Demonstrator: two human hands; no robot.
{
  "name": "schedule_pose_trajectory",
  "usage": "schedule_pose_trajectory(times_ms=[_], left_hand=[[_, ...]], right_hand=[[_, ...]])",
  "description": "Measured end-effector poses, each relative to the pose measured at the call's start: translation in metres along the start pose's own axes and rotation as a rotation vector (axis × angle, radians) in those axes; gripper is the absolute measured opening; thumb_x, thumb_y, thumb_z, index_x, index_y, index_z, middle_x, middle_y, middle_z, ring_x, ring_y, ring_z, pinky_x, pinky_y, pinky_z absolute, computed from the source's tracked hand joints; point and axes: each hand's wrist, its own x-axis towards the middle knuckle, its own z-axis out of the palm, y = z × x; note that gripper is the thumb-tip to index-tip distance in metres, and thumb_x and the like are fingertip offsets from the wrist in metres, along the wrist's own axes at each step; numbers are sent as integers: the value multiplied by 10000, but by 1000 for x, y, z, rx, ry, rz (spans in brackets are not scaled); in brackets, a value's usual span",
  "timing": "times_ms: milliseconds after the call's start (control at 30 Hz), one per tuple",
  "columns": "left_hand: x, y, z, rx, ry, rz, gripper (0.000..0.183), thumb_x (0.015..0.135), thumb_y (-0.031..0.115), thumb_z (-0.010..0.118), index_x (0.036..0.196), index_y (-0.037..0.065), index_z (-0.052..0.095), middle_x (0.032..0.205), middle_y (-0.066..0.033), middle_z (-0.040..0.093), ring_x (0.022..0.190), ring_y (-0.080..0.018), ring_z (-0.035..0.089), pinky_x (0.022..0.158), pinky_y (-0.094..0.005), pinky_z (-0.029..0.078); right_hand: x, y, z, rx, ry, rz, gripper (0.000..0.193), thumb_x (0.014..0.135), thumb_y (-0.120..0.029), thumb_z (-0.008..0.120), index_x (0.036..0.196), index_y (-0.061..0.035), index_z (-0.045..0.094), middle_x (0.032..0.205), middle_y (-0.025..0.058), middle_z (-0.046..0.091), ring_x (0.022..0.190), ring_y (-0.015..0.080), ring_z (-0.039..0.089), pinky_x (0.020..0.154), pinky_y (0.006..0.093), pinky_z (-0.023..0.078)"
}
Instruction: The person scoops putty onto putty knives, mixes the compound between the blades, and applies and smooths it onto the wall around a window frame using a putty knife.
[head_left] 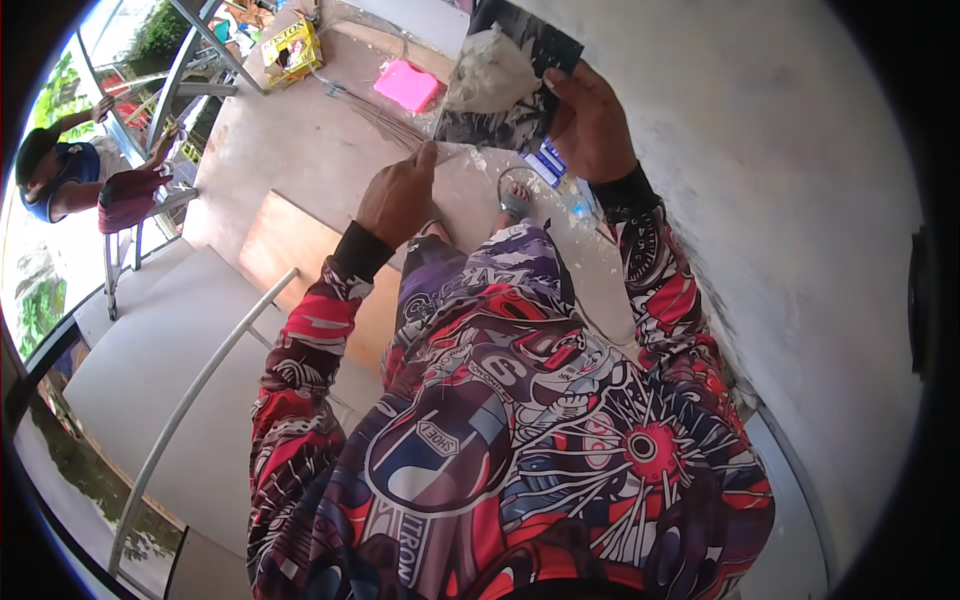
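— What colours does the sleeved shirt (520, 430) carry?
— A busy print of red, purple, black and white, with a dark blue and white roundel on the chest and black cuffs at both wrists.
— And the board (505, 75) that the right hand (590, 125) grips?
— Black, mottled with grey and white smears, with a pale grey-white lump (490, 75) on it.
— Anything bright on the floor (300, 150)?
— The floor itself is pinkish beige. On it lie a hot-pink flat thing (406, 84) and a yellow carton (291, 50); a tan brown sheet (290, 245) lies below the left hand (397, 200).
— The wall (780, 200)?
— Plain pale grey.
— The other person (70, 175)?
— Blue top, dark cap, a maroon cloth (130, 195) beside them.
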Motion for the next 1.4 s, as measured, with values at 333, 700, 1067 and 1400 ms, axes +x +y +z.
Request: schedule_pose_trajectory(times_ms=[333,700,1067,1400], left_hand=[[13,-343,31,-1233,34,-648,227,914,119,584,1079,-28,632,867,-93,700,744,-163,689,644,-296,544],[37,-728,389,-938,-184,-770,414,773,88,647,1186,63,648,979,-111,717,874,-224,689,805,-354,534],[265,-1061,1038,-661,-206,-757,456,783,139,544,1231,155,629,1082,-219,678,1055,-400,629,915,-454,483],[340,-1112,1332,-767,-97,-753,441,798,20,505,1201,107,659,866,-125,704,748,-208,653,716,-323,505]], right_hand=[[72,154,-39,129,513,-29,408,1012,-174,446,1383,-6,444,1331,143,575,1229,279,565,1032,460,461],[172,467,-171,295,589,50,478,1048,-226,399,1477,-22,340,1491,148,429,1376,304,415,1156,489,324],[328,925,-693,300,766,91,439,1030,-202,403,1443,-53,412,1448,102,491,1325,273,472,1135,478,331],[346,1019,-938,322,863,18,478,992,-248,491,1430,-65,435,1420,82,519,1309,255,479,1122,459,337]])
